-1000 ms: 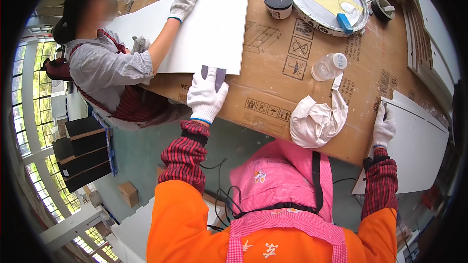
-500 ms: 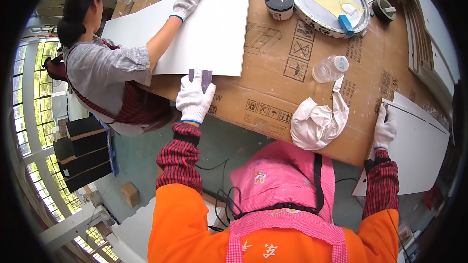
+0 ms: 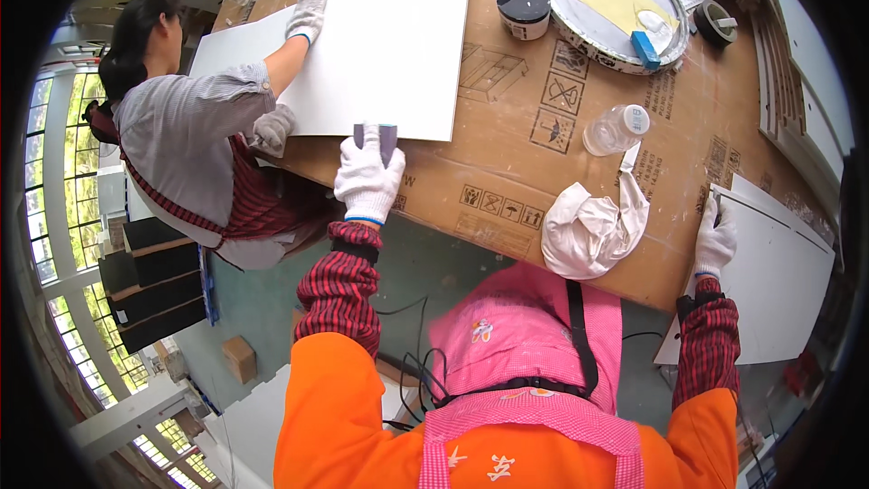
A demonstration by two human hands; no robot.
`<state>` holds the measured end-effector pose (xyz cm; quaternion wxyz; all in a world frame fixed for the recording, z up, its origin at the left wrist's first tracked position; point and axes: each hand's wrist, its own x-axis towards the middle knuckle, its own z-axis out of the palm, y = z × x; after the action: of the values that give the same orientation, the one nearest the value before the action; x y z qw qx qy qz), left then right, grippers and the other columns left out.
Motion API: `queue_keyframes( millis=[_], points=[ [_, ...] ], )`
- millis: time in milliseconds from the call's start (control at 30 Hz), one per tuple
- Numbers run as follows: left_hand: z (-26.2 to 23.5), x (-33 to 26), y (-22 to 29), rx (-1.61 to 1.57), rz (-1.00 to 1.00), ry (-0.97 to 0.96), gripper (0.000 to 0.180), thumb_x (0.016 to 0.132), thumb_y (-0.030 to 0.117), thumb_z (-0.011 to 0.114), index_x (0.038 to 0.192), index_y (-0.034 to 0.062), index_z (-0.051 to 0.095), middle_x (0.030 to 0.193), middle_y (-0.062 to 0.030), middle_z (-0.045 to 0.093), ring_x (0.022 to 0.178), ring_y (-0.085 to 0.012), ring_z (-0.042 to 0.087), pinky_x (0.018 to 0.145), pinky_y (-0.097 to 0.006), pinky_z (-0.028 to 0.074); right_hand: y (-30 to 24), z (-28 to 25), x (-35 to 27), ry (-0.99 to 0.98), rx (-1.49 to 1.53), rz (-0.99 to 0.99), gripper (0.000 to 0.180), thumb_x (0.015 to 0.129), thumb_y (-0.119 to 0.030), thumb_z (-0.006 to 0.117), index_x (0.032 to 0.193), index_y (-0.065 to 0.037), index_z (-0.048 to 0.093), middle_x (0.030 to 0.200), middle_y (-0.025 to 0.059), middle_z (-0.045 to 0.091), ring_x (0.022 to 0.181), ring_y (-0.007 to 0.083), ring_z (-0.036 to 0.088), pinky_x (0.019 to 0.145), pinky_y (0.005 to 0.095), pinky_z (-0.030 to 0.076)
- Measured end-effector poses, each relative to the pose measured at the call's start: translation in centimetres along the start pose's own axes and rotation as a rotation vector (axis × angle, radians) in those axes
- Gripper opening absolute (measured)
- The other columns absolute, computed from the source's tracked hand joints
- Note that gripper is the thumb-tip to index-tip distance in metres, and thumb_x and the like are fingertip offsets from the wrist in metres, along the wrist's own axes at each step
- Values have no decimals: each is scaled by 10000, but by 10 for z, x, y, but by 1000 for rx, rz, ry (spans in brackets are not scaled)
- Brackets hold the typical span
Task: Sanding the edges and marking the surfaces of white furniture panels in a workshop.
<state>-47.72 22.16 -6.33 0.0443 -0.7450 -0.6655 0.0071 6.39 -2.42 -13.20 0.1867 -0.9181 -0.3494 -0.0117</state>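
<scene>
In a white glove, my left hand [image 3: 369, 183] grips a grey-purple block [image 3: 387, 140] that looks like a sanding block. It meets the near edge of a large white panel [image 3: 398, 54] lying on the cardboard-covered table [image 3: 493, 163]. My right hand [image 3: 716, 240], gloved too, is closed on the upper left edge of another white panel [image 3: 778, 281], which stands tilted beside the table's right end. A co-worker [image 3: 195, 127] at the left has one gloved hand on the first panel and the other at its near left edge.
A crumpled white cloth [image 3: 593, 234] and a clear bottle [image 3: 615, 130] rest on the table. Beyond are a dark-lidded tub [image 3: 523, 9], a round lid [image 3: 554, 0] bearing yellow paper and a blue block [image 3: 645, 50], and a tape roll [image 3: 715, 23]. More panels [image 3: 786, 81] stack at right.
My left hand and its block have shifted slightly right along the panel's near edge. The co-worker's far hand has slid left and nearer; their other hand has come into view. My right hand stays put.
</scene>
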Motion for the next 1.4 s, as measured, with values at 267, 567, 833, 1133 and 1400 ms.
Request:
queue_keyframes(
  millis=[267, 567, 833, 1133, 1400],
  points=[
    [14, -24, 29, -38, -26, 20, 806, 867, 534, 630, 1548, 185, 377, 1217, -224, 522, 1026, -409, 639, 854, -507, 553, -5, 0, -2, 9, 21, 13, 303, 971, -392, 652, 1052, -108, 721, 861, 123, 727, 753, 271, 694, 701, 384, 534],
    [-2, -6, 6, 120, -78, -39, 753, 862, 505, 636, 1518, 204, 423, 1151, -208, 523, 931, -387, 653, 773, -505, 564, -7, 1, 2, 12, 46, -15, 293, 972, -385, 648, 1070, -119, 721, 849, 120, 723, 737, 262, 684, 712, 374, 532],
    [-12, 6, -18, 76, -81, -77, 714, 873, 509, 616, 1490, 186, 459, 1170, -218, 524, 977, -388, 651, 801, -501, 567, -8, 0, 0, -5, 38, 40, 295, 969, -400, 648, 1058, -126, 714, 857, 109, 724, 734, 273, 680, 705, 387, 532],
    [5, -16, 13, -61, 53, 63, 779, 868, 519, 637, 1539, 205, 397, 1286, -200, 520, 1022, -405, 650, 862, -511, 550, -7, -1, 0, 13, -26, -2, 293, 969, -405, 647, 1053, -132, 712, 850, 109, 724, 745, 269, 693, 689, 382, 537],
    [17, -5, 4, -66, -306, 33, 795, 864, 532, 624, 1539, 193, 377, 1170, -225, 521, 957, -382, 648, 817, -503, 550, 0, 5, 4, 10, -43, -21, 319, 974, -426, 630, 1057, -129, 708, 882, 122, 727, 790, 302, 694, 721, 411, 537]
  ],
)
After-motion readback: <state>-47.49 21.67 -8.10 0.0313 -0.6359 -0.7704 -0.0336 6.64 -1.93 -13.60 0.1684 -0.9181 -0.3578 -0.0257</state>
